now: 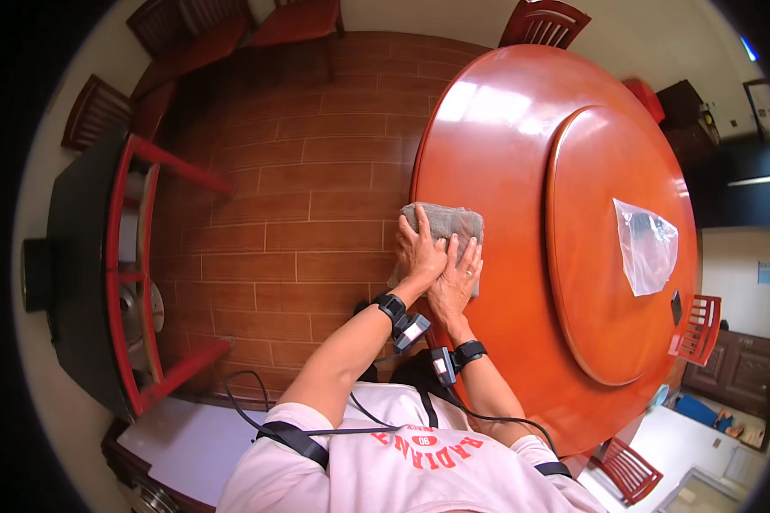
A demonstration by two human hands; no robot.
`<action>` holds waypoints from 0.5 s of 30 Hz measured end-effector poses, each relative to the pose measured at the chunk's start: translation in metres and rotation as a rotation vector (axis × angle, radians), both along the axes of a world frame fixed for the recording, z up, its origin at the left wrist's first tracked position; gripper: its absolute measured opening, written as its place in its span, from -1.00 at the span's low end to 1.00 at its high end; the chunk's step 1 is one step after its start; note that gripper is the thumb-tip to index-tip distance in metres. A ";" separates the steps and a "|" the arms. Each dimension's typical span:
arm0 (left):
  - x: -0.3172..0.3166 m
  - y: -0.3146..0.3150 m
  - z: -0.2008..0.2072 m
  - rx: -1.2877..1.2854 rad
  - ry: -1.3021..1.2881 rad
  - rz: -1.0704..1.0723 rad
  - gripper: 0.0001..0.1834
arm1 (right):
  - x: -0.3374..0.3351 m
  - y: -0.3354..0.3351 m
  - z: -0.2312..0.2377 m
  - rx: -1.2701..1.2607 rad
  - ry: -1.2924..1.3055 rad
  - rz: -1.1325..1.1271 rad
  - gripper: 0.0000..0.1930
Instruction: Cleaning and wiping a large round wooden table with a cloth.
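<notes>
Beside both hands (436,265) on grey cloth (445,224), seemingly empty plastic bag (646,246).

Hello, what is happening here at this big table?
A person leans over a large round orange-red table and presses a folded grey cloth against its near edge with both bare hands. The left hand lies flat on the cloth, and the right hand partly overlaps it. Both wrists carry black strapped devices. On the raised round centre plate lies a clear plastic bag, apart from the hands. Red chairs stand around.
</notes>
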State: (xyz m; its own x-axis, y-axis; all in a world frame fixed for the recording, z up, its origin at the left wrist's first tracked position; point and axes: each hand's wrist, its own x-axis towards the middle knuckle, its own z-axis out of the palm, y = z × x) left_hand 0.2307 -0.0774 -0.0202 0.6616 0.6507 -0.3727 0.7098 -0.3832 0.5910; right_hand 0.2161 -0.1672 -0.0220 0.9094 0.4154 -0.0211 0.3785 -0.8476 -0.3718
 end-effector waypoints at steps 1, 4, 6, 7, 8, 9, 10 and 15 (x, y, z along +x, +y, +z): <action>0.001 -0.001 0.000 0.002 0.009 -0.005 -0.03 | 0.001 0.002 0.002 -0.003 0.001 -0.006 -0.33; 0.008 0.006 0.000 0.059 -0.043 -0.029 -0.04 | 0.008 0.008 0.005 0.005 0.001 -0.014 -0.35; 0.016 0.010 0.004 0.015 -0.025 -0.043 -0.04 | 0.015 0.010 0.006 -0.006 -0.016 -0.012 -0.35; 0.022 0.011 0.008 -0.027 -0.007 -0.050 -0.04 | 0.019 0.009 0.006 -0.012 -0.017 -0.021 -0.35; 0.026 0.011 0.012 -0.033 -0.009 -0.059 -0.04 | 0.022 0.008 0.006 -0.030 -0.027 -0.032 -0.34; 0.029 0.012 0.015 -0.073 -0.006 -0.066 -0.04 | 0.024 0.009 0.007 -0.045 -0.035 -0.041 -0.34; 0.033 0.013 0.018 -0.113 -0.003 -0.073 -0.04 | 0.027 0.009 0.008 -0.048 -0.035 -0.047 -0.34; 0.053 0.016 0.018 -0.081 -0.053 -0.094 -0.03 | 0.045 0.014 0.019 -0.049 -0.079 -0.065 -0.32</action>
